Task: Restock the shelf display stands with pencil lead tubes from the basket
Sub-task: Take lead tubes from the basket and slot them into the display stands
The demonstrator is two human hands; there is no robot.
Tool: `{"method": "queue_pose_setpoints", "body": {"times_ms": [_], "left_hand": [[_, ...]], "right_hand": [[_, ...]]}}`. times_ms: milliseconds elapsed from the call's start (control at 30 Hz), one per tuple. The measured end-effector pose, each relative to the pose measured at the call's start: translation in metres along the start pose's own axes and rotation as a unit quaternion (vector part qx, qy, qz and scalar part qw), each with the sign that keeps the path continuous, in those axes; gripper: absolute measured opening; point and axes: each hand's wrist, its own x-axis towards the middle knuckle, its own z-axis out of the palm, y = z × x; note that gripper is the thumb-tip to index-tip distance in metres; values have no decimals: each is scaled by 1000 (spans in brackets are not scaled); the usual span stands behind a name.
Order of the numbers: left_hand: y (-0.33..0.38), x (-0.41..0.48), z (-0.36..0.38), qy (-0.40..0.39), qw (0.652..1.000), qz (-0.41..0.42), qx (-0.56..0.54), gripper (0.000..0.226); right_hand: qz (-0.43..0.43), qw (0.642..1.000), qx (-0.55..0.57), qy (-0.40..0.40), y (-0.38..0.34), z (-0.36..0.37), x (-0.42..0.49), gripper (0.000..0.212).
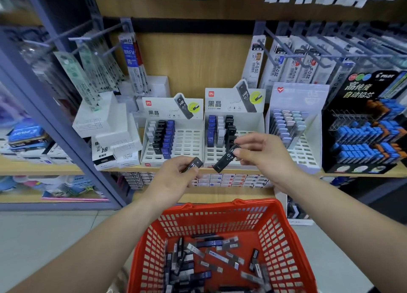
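Observation:
My left hand (176, 173) grips a black lead tube (195, 164) in front of the shelf edge. My right hand (262, 154) pinches another black tube marked 0.7 (226, 158), tilted, just before the right white display stand (240, 125). The left white display stand (189, 138) holds white, black and blue tubes in its left columns; its other slots are bare. The right stand carries blue, white and black columns. Below, a red basket (284, 237) holds several loose tubes (211, 259).
A third white stand (308, 138) with pastel tubes and a black stand with blue tubes (365, 134) sit to the right. White boxes (110, 127) stack at left. Refill packs (286, 59) hang on hooks above. A lower shelf (220, 196) carries small boxes.

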Motion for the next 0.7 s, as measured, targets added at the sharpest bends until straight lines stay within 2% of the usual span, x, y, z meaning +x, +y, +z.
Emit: {"method": "queue_pose_setpoints", "body": {"times_ms": [200, 367, 500, 700], "left_hand": [[-13, -15, -42, 8, 999, -16, -37, 19], [-26, -26, -79, 57, 995, -39, -68, 19], [-36, -35, -105, 98, 990, -52, -87, 22], [-41, -41, -124, 107, 986, -58, -113, 18]], "right_hand": [[-59, 995, -85, -16, -8, 38, 0, 22], [-103, 985, -130, -35, -12, 90, 34, 26], [-152, 970, -186, -47, -10, 143, 64, 22], [-172, 936, -301, -55, 3, 182, 89, 15]]}}
